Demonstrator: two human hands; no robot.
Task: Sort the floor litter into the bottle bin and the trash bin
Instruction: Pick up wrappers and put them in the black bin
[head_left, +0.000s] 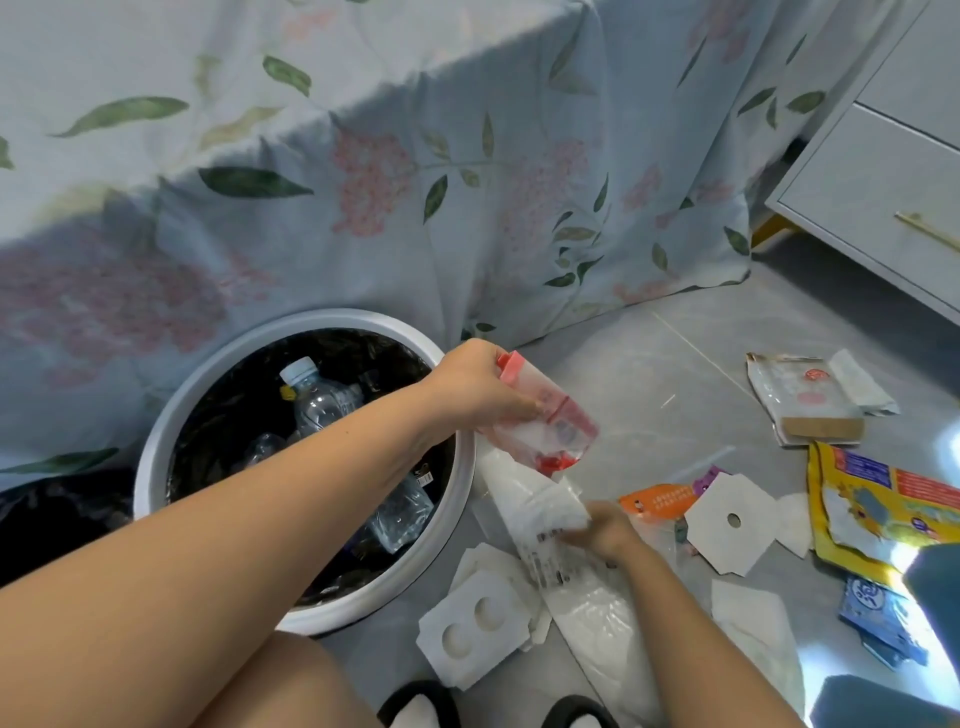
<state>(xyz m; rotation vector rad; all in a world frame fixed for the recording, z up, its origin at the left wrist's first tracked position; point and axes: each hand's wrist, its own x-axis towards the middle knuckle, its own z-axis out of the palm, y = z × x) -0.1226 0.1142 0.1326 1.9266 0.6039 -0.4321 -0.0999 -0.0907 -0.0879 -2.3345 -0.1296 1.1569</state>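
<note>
Nearest, just below the right hand (605, 530), a white card with two round holes (470, 626) lies on the grey floor (649, 384), beside a long white plastic bag (587, 613). The right hand's fingers are curled around the crumpled upper part of that bag, pinching it at the printed patch. To the right of this hand lie an orange wrapper (657, 501), a white card with one small hole (730, 522), and farther right a yellow packet (878, 514) and a blue packet (878, 618).

Above the right hand, the left hand (480, 387) grips a clear pouch with red trim (545, 423), fingers closed over its upper end; the pouch is held off the floor, tilted, just right of the bin rim.

Under the left forearm stands the round white bottle bin (156, 467), lined with black plastic. Inside are clear plastic bottles: one with a white cap (319, 397) toward the back, another crushed one (402, 512) nearer the front rim. Left of it, a second black-lined bin (57, 514) is partly in view; its contents cannot be made out.

Beyond the hands, a torn silver-and-brown packet (810, 400) lies on the floor, and a floral cloth (415, 182) hangs down behind the bins, with a white drawer cabinet (883, 182) at far right.
</note>
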